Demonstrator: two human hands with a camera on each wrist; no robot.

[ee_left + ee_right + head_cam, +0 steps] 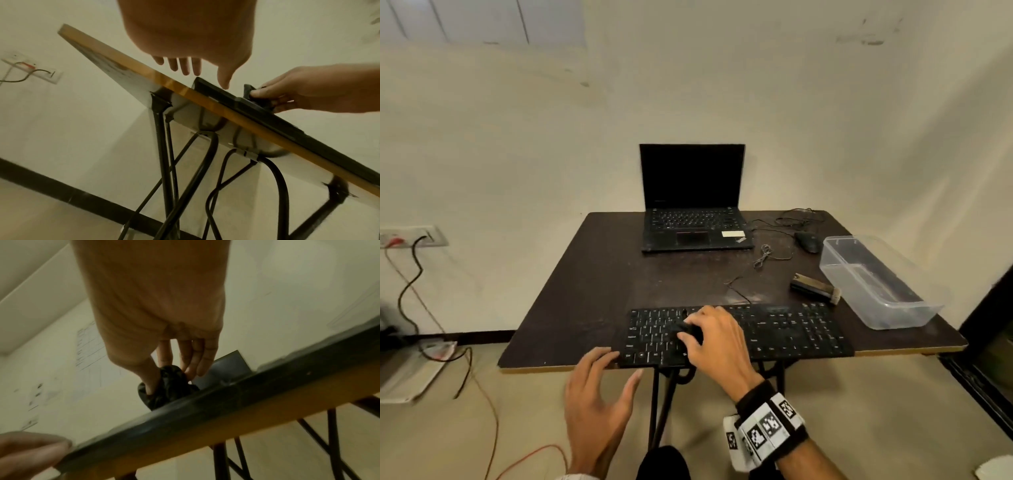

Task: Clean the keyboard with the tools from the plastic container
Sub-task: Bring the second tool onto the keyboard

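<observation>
The right hand [717, 337] has its fingers and thumb curled round one crumpled black cloth [690, 331], pressing it onto the left half of the one black keyboard [787, 334]. The left hand [594, 394] is spread, its fingers straight, the tips at the keyboard's near left corner; whether they touch it I cannot tell. The keyboard lies along the near edge of a dark table [592, 274]. Behind its right end lies one brush [815, 287], and just beside that one clear plastic container [873, 274]. Further back stand one open laptop [693, 202] and one mouse [807, 241].
</observation>
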